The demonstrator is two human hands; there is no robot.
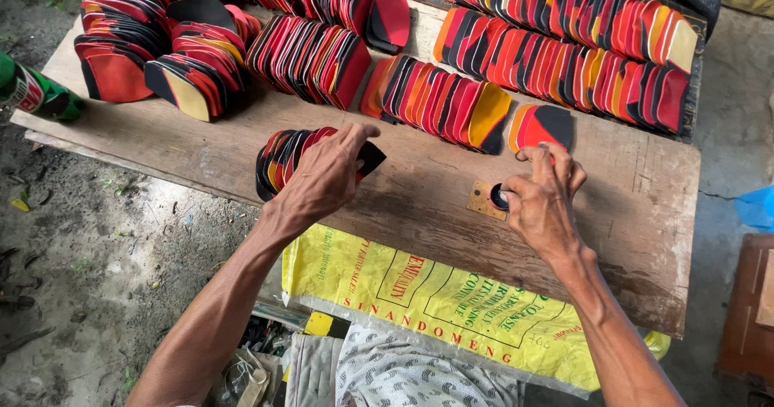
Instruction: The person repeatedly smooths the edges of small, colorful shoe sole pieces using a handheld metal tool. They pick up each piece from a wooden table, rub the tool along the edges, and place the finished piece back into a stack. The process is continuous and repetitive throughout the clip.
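Rows of red, black and orange cutouts (516,52) crowd the wooden bench (629,205). Left hand (322,177) clasps a small stack (278,161); right hand (544,201) pinches a black punch (498,197) on a brown square (481,200).

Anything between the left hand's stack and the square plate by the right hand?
Nothing visible. The left hand rests on the small stack; bare plank runs from there to the square plate, where the right hand sits. The loose piece lies behind that line, apart.
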